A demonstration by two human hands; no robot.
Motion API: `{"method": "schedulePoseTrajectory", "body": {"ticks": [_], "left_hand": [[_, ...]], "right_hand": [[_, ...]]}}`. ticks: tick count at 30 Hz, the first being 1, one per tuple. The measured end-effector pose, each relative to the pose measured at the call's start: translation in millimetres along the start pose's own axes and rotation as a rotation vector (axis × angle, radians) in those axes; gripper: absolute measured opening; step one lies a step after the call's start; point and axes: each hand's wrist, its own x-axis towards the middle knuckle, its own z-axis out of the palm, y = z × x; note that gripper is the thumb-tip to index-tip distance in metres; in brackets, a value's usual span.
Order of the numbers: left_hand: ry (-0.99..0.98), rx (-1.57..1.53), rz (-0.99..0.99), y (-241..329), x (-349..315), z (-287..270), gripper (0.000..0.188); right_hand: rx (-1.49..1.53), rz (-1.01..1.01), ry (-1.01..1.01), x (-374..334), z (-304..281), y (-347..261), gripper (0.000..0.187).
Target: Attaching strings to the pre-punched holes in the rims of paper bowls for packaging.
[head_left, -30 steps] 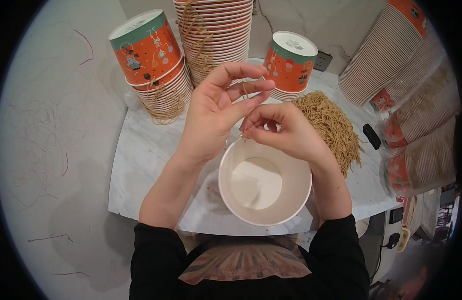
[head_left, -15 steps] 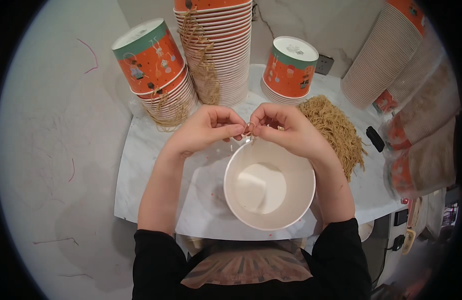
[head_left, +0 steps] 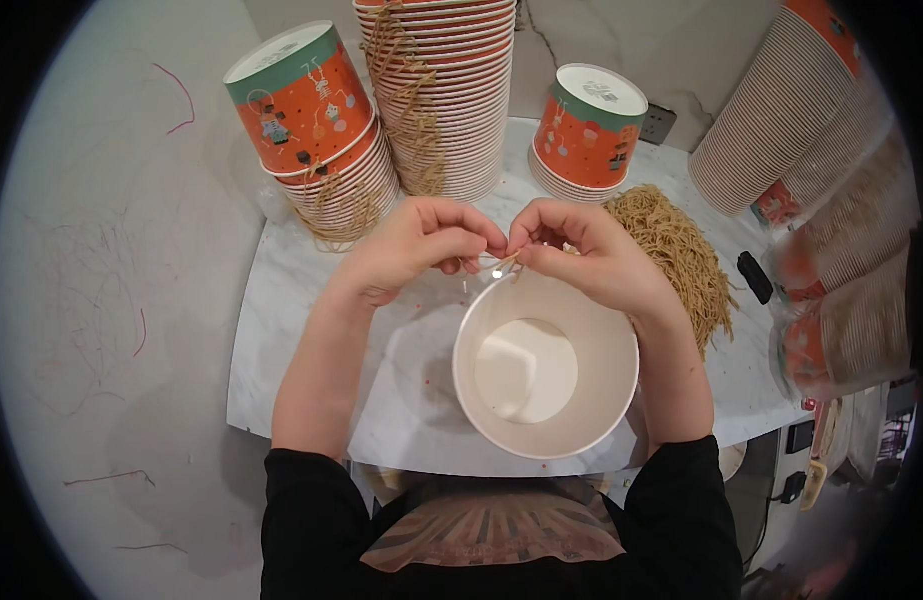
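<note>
A white paper bucket, open end up, stands before me on the table. Over its far rim, my left hand and my right hand meet with their fingertips pinched together. Between them runs a short piece of thin tan cord, partly hidden by the fingers. A small bright spot shows beside the cord at the rim. Just beyond my right hand lies a heaped bundle of tan cords.
Upside-down orange and green paper buckets stand in stacks at the left, back middle and back right. Tan cords hang from the left and middle stacks. Wrapped bucket stacks and a small black object are at right.
The fingertips have shifted along the cord; my left fingers have moved right, and more of the cord now shows between the hands. The whole view has moved slightly.
</note>
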Motion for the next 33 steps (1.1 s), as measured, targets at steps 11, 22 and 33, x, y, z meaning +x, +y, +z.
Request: {"method": "schedulePoseTrajectory", "body": {"ticks": [11,22,33], "left_hand": [[0.024,0.227,0.153,12.3,-13.2,24.3,0.042],[0.101,0.060,0.055,9.5,-9.9,24.7,0.019],[-0.016,0.171,0.296,-5.9,-0.8,19.2,0.012]], "right_hand": [[-0.035,0.085,-0.037,-1.7,-0.6,-3.5,0.010],[-0.076,0.042,-0.075,-1.8,-4.1,-2.4,0.011],[0.020,0.033,-0.132,-2.2,-7.7,2.9,0.011]]}}
